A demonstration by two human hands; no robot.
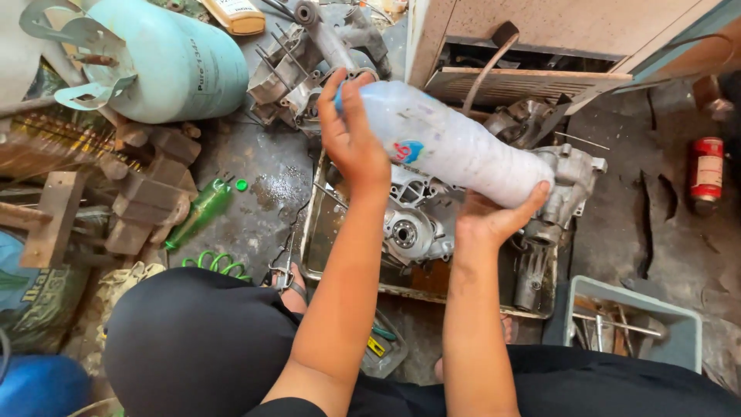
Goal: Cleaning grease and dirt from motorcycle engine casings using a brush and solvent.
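Bottle: a big cloudy plastic bottle (451, 147) is held tilted, between both hands, with its cap end up by the left hand.
Left hand: the left hand (351, 135) is wrapped around the bottle near its top, fingers curled over it.
Right hand: the right hand (490, 220) is cupped under the bottle's bottom end, thumb pressed on its side.
Engine case: a grey metal engine case (413, 224) is seen right under both hands.
Tray: the case is sat in a dirty metal tray (316, 232).
Green bottle: a green bottle (201, 210) is laid on the floor, well to the left of the left hand.
Gas tank: a pale blue gas tank (166, 62) is laid far up and left of the left hand.
Red can: a red can (706, 170) is laid far out to the right of the right hand.
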